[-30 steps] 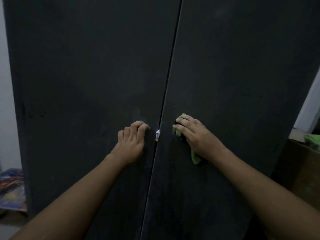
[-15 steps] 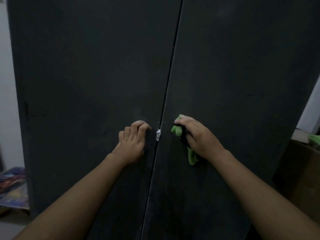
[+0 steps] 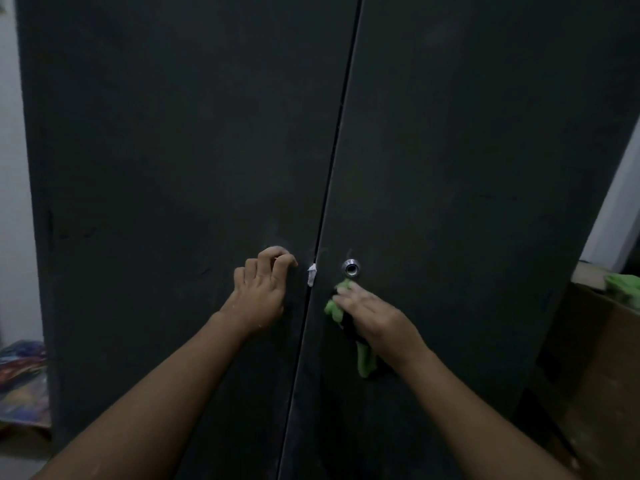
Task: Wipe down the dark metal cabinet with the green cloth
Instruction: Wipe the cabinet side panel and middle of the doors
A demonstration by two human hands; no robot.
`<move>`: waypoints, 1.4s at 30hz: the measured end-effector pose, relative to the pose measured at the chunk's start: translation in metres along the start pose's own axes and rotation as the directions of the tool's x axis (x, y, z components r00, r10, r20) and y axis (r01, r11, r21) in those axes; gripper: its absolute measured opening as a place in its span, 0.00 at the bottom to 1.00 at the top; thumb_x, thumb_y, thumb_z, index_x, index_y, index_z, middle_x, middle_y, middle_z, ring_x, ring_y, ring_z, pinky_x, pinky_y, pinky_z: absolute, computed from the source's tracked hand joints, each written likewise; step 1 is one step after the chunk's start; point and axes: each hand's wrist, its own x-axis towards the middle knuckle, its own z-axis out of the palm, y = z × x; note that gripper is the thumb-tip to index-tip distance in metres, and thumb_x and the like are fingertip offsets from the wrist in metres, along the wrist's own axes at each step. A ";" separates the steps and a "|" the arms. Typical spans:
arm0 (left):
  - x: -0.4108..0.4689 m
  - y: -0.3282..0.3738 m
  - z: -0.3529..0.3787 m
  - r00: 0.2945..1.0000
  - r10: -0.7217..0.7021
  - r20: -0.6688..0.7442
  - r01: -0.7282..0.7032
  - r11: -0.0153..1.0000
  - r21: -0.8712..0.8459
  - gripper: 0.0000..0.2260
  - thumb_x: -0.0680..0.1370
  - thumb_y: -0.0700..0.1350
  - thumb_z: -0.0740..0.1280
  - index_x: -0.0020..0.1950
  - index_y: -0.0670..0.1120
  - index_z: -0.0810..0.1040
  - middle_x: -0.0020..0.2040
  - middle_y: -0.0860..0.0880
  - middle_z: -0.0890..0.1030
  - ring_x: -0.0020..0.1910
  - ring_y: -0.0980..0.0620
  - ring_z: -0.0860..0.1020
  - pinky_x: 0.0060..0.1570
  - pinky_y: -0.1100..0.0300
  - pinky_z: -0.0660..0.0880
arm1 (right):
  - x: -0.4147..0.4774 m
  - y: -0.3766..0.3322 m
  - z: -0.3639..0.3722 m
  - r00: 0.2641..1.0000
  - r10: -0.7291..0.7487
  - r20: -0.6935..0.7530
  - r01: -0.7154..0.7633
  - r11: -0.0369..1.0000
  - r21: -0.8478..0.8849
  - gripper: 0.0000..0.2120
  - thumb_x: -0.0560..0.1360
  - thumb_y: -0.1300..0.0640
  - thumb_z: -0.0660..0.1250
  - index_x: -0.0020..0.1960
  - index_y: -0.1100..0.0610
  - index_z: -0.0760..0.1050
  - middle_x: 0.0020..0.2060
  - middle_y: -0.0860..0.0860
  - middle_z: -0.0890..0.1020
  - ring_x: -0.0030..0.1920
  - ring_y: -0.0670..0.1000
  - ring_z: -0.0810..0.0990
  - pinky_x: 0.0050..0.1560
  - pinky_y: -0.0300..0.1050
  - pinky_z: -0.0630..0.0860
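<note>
Right hand point(image 3: 375, 317): fingers lie fairly straight and close together, flat over the green cloth point(image 3: 365, 358), pressing it to the right door point(image 3: 485, 168) of the dark metal cabinet point(image 3: 156, 133). Thumb hidden; fingertips slightly blurred. No curl round the cloth seen.

Cloth position: mostly under the palm. A bunched part shows beyond the fingertips, toward the doors' centre seam point(image 3: 341, 116); a narrow tail hangs below the heel of the hand. A dark shape sits between cloth and palm; cannot tell what it is.

Just above the fingertips, apart from the cloth: round silver lock point(image 3: 351, 269) on the right door, near its inner edge.

Left hand point(image 3: 263, 289): clenched, fingers curled under, holding nothing visible. It rests against the left door point(image 3: 173, 220), near that door's inner edge and level with the lock.

Between the hands, on the seam: small white scrap point(image 3: 311, 274), touching neither hand.

Surroundings: pale wall point(image 3: 14, 202) past the cabinet's left edge, with a multicoloured item point(image 3: 20, 379) low beside it. Past the right edge, a brown cardboard box point(image 3: 606, 375) with something green point(image 3: 623, 284) on top.
</note>
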 end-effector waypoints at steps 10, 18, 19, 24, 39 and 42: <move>0.001 -0.001 0.000 1.000 0.002 0.001 -0.002 1.000 0.014 0.23 0.78 0.44 0.63 0.66 0.57 0.55 0.68 0.52 0.52 0.61 0.46 0.62 0.61 0.51 0.61 | -0.012 0.006 0.000 0.999 0.012 -0.042 -0.014 0.998 -0.063 0.23 0.75 0.69 0.64 0.69 0.59 0.76 0.68 0.54 0.78 0.71 0.51 0.73 0.71 0.49 0.71; 0.001 -0.002 0.003 0.999 0.019 -0.032 -0.019 1.000 -0.005 0.24 0.78 0.44 0.64 0.65 0.58 0.54 0.67 0.53 0.52 0.60 0.47 0.62 0.58 0.54 0.59 | 0.051 0.001 -0.037 0.793 0.485 -0.370 -0.426 0.874 0.233 0.24 0.72 0.69 0.71 0.66 0.56 0.78 0.64 0.44 0.77 0.68 0.44 0.74 0.70 0.30 0.63; 0.001 -0.003 0.003 0.999 0.022 -0.029 -0.022 1.000 -0.009 0.23 0.78 0.44 0.64 0.65 0.58 0.54 0.68 0.52 0.52 0.60 0.47 0.62 0.59 0.54 0.59 | 0.063 -0.004 -0.037 0.825 0.451 -0.340 -0.399 0.892 0.213 0.23 0.72 0.67 0.71 0.66 0.55 0.78 0.64 0.44 0.79 0.68 0.43 0.74 0.70 0.29 0.64; 0.001 -0.002 0.004 0.999 0.017 -0.036 -0.016 1.000 0.009 0.23 0.79 0.46 0.63 0.66 0.58 0.52 0.68 0.51 0.51 0.61 0.45 0.62 0.58 0.52 0.61 | 0.082 -0.038 -0.006 0.955 0.261 -0.143 -0.268 0.963 -0.039 0.23 0.71 0.65 0.72 0.65 0.58 0.78 0.61 0.54 0.82 0.65 0.54 0.79 0.62 0.51 0.78; 0.000 -0.001 0.003 1.000 0.007 -0.017 -0.006 1.000 0.025 0.25 0.77 0.43 0.63 0.65 0.58 0.52 0.68 0.52 0.51 0.61 0.45 0.62 0.59 0.52 0.59 | 0.038 -0.034 -0.006 0.961 0.109 -0.255 -0.156 0.973 -0.170 0.19 0.74 0.64 0.68 0.65 0.65 0.78 0.62 0.60 0.81 0.61 0.55 0.81 0.63 0.44 0.75; 0.000 -0.001 0.004 0.999 0.017 -0.040 -0.017 1.000 0.016 0.24 0.77 0.42 0.63 0.64 0.58 0.53 0.68 0.52 0.51 0.60 0.45 0.62 0.58 0.53 0.58 | 0.076 -0.018 -0.038 0.873 0.264 -0.410 -0.312 0.949 -0.054 0.18 0.76 0.68 0.65 0.66 0.66 0.77 0.63 0.61 0.81 0.62 0.56 0.80 0.67 0.43 0.72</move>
